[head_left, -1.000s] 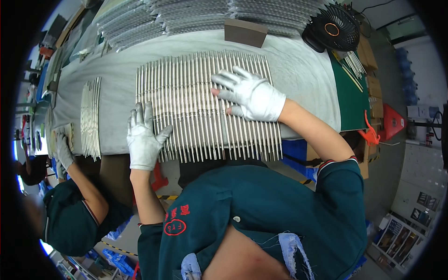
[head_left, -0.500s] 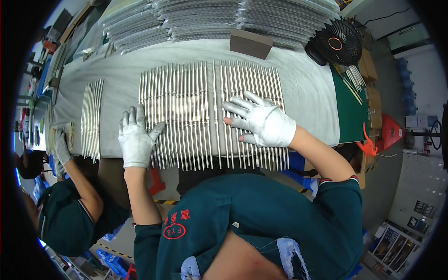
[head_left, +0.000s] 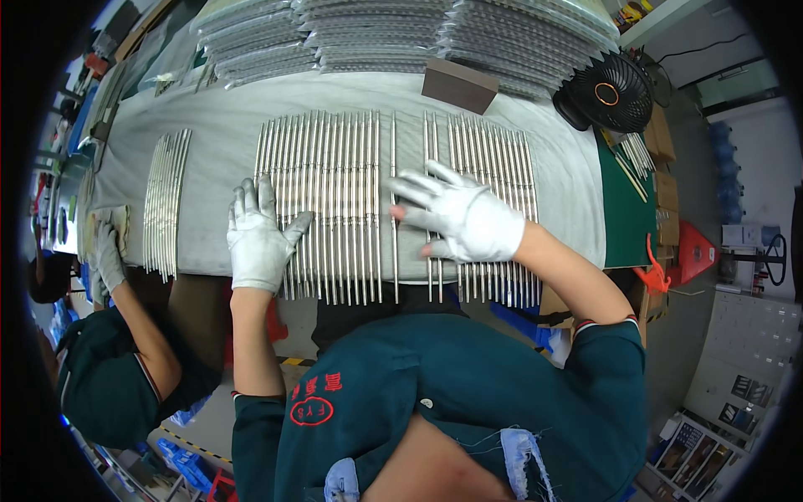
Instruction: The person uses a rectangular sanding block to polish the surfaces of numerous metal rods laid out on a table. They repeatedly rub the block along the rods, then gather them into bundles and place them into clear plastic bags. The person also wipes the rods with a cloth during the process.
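metal rods [head_left: 335,167] lie side by side on the cloth-covered table [head_left: 569,184], ends pointing toward and away from the wearer. tight group on the left, then one lone rod [head_left: 396,268], a close pair [head_left: 427,138], then a right group [head_left: 493,159]. near ends of the rods stick out past the table edge.

white-gloved left hand [head_left: 259,238]: flat at the outer side of the left group, thumb out over the rods. grip spread, not closed on anything.

white-gloved right hand [head_left: 464,219]: palm down over the pair and part of the right group, fingers toward the lone rod, two fingertips [head_left: 398,212] bare. grip also spread; can't tell how much it touches.

smaller rod batch [head_left: 166,205] further left, well apart. beyond it a co-worker's gloved hand [head_left: 109,255] by the table edge.

far side: brown block [head_left: 460,84], tall stacks of plastic-wrapped sheets [head_left: 376,38] behind it, black fan [head_left: 606,92] to the right. more thin rods [head_left: 637,155] near the fan, on a green surface [head_left: 631,226].
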{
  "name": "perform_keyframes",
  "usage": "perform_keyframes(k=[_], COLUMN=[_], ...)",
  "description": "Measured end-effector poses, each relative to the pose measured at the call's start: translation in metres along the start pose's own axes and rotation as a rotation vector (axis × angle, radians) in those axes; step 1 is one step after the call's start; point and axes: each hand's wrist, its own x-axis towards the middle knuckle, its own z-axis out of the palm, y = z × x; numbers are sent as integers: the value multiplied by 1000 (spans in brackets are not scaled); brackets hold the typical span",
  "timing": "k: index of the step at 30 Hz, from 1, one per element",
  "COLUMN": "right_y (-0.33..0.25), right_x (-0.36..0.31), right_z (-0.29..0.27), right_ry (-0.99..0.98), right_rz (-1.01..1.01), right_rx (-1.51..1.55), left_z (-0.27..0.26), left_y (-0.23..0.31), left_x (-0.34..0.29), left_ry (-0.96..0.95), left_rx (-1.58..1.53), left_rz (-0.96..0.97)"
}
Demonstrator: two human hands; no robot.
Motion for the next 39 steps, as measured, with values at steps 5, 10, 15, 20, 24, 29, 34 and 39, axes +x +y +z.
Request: perform_keyframes(k=[5, 10, 15, 20, 24, 29, 34, 39], right_y=[-3, 1, 1, 0, 18, 30, 23, 14], right_x=[77, 62, 12, -21, -57, -107, -100, -59], right_z=[41, 31, 12, 4, -5, -1, 5, 9], right_ry=[91, 11, -37, 15, 118, 128, 191, 135], right_rz=[-169, -124, 7, 147, 219, 371, 326, 291], right_rx=[13, -56, -74, -84, -138, -176, -128, -169], left_z=[7, 9, -2, -2, -7, -15, -18, -14], left_y=[-4, 1, 32, 65, 89, 56, 26, 47], left_x=[2, -1, 5, 6, 5, 23, 37, 36], left_ry=[-15, 29, -93, -67, -120, 124, -83, 23], left_rx=[-68, -79, -47, -94, -169, -208, -160, -231], left_rz=[60, 171, 217, 347, 449, 331, -110, -85])
